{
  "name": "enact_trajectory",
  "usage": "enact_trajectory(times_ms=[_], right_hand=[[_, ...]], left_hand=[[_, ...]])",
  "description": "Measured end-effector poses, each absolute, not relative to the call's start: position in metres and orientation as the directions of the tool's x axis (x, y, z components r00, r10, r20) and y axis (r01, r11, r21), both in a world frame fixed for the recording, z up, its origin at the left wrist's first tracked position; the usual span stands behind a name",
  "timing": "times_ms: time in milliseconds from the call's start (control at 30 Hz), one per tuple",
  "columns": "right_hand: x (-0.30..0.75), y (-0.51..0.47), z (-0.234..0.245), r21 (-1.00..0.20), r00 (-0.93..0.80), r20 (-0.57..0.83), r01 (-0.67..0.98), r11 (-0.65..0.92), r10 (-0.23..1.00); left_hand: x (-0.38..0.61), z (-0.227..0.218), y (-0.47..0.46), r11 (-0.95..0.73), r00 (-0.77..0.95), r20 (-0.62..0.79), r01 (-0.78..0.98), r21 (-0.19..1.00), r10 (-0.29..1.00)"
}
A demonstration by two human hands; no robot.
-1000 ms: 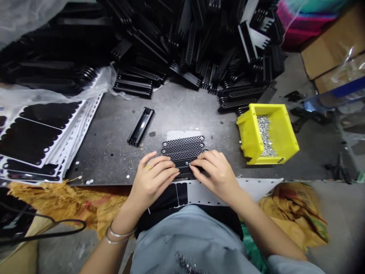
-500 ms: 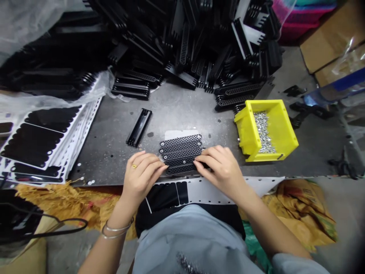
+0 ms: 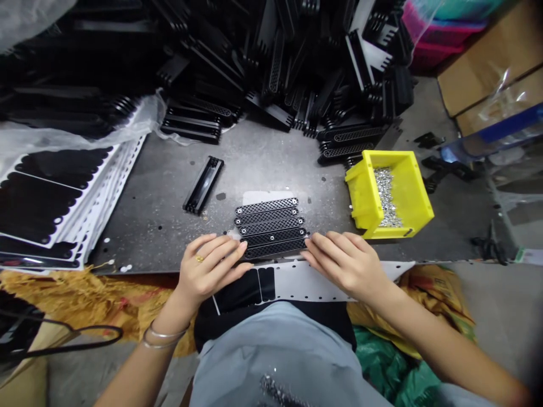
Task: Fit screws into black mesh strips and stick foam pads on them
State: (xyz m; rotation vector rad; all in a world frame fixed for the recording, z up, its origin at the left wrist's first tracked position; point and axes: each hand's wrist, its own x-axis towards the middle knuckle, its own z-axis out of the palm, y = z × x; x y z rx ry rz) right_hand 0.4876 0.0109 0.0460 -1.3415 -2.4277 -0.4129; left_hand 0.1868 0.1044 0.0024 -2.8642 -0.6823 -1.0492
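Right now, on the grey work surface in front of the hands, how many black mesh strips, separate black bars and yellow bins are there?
Black mesh strips: 5
Separate black bar: 1
Yellow bin: 1
Total: 7
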Motion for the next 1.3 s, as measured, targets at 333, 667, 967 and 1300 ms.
enact_trajectory(times_ms=[333,667,967,1300], right_hand=[[0.417,0.050,0.030,-0.459,-0.378,0.337,0.734,0.501,0.862],[0.410,0.027,0.024,-0.075,-0.628,0.384,0.709,0.701,0.677],[0.409,0.031,0.043,-0.168,-0.590,0.331,0.731,0.662,0.736],[0.448,-0.027,0.025,-0.610,-0.169,0.254,0.736,0.293,0.952]], left_hand=[[0.184,0.004,0.105,-0.896,0.689,0.586,0.407,0.176,0.428],[0.179,0.008,0.113,-0.922,0.712,0.589,0.339,0.187,0.382],[0.200,0.035,0.071,-0.772,0.689,0.362,0.611,0.176,0.628],[0.195,0.021,0.037,-0.469,0.474,0.191,0.583,0.663,0.860]])
